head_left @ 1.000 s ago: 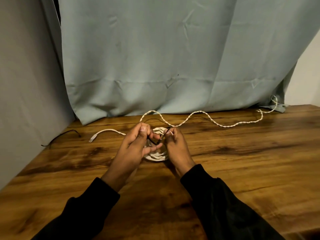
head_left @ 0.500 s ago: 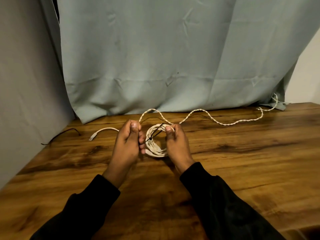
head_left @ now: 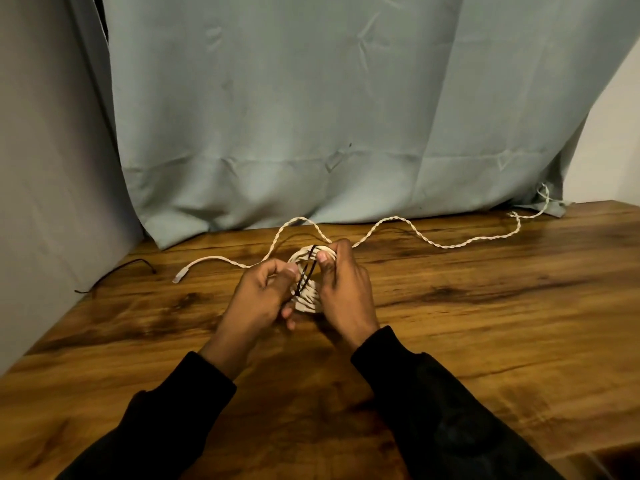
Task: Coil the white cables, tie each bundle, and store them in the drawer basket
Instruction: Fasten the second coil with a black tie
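A coiled white cable bundle (head_left: 309, 295) is held upright between my two hands above the wooden table (head_left: 467, 323). My left hand (head_left: 261, 296) pinches its left side and my right hand (head_left: 341, 285) grips its right side. A thin black tie (head_left: 309, 271) runs across the coil between my thumbs. A second white cable (head_left: 433, 241), twisted, lies loose and wavy along the back of the table, with its plug end (head_left: 178, 278) at the left.
A black wire piece (head_left: 117, 271) lies at the table's back left corner. A pale blue curtain (head_left: 329, 116) hangs behind the table and drapes onto its back edge. A grey wall stands at the left. No drawer basket is in view.
The coil has been tipped up from lying flat to standing between my hands. My hands have closed in on it, and the black tie now stretches across the coil.
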